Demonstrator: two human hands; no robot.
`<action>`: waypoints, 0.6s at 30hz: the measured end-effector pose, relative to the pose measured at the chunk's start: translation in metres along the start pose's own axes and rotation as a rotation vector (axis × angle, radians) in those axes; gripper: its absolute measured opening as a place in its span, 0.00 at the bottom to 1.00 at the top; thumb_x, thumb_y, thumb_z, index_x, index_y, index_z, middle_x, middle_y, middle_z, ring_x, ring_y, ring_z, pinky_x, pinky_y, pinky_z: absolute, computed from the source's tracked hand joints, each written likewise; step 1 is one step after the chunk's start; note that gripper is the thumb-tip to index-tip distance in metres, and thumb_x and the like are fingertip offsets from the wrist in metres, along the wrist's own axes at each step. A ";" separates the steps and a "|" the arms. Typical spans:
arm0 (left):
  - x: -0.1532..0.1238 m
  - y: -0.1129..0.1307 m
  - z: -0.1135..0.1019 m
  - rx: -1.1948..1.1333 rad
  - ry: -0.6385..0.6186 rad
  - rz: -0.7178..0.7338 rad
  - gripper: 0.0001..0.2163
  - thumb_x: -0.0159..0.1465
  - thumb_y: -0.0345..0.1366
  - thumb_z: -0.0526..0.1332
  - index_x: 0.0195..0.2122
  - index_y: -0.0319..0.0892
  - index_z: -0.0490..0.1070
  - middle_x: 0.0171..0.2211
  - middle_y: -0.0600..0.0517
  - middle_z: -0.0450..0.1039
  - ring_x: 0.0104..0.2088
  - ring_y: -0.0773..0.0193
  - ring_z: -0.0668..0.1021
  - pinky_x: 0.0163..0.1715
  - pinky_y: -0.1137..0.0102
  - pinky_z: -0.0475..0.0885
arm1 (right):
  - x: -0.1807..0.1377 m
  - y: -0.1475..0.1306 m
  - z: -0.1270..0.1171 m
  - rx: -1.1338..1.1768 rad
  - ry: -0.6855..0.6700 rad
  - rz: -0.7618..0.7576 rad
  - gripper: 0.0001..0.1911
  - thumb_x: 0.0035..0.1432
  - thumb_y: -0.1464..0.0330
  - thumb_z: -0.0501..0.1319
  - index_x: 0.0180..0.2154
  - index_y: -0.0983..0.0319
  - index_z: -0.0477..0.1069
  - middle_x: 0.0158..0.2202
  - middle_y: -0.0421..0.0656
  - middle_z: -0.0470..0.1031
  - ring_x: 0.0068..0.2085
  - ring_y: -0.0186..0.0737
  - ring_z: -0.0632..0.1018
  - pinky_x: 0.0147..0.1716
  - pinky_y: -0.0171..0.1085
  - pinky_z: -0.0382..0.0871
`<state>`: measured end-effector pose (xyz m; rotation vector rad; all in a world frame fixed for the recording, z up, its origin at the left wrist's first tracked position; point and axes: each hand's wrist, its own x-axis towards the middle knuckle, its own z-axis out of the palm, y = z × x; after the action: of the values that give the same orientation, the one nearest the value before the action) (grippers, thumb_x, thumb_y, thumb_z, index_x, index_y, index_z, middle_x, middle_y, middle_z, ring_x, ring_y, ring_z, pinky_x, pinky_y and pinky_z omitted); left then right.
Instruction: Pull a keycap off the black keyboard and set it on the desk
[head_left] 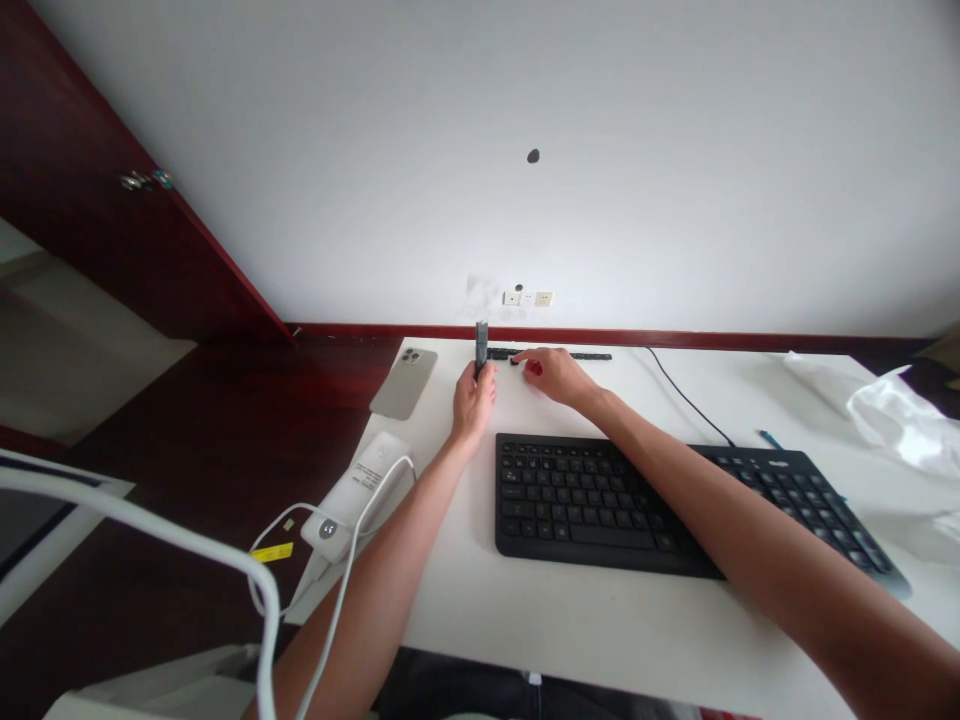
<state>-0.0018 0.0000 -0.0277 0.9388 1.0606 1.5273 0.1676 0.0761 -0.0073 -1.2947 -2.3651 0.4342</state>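
My left hand [473,402] is closed round a narrow dark grey tool [481,345] with a lighter tip, held upright near the far edge of the white table [465,540]. Its exact kind I cannot make out. Just to the right, my right hand [556,374] rests low over the table, index finger stretched out and thumb apart from it. The index fingertip touches a small black piece [514,361] that looks like a keycap. Behind the fingers runs a row of small black keycaps [592,357] along the far edge. A black keyboard [574,492] lies under my right forearm.
A phone [405,384] lies face down at the table's left edge. Nearer stands a white power strip [360,490] with white cables looping before my left arm. A black cable [686,398] leaves the keyboard. Crumpled white plastic [904,415] lies right. A wall [637,200] rises behind.
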 end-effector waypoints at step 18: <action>-0.006 0.007 0.004 0.039 0.013 -0.004 0.18 0.64 0.53 0.65 0.37 0.42 0.69 0.19 0.61 0.53 0.19 0.73 0.58 0.20 0.76 0.52 | 0.003 0.005 0.009 -0.093 0.005 -0.022 0.25 0.61 0.75 0.57 0.58 0.62 0.75 0.39 0.46 0.81 0.36 0.40 0.77 0.41 0.35 0.67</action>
<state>0.0011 -0.0058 -0.0196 0.9538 1.1040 1.5160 0.1658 0.0803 -0.0165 -1.3075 -2.4193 0.3170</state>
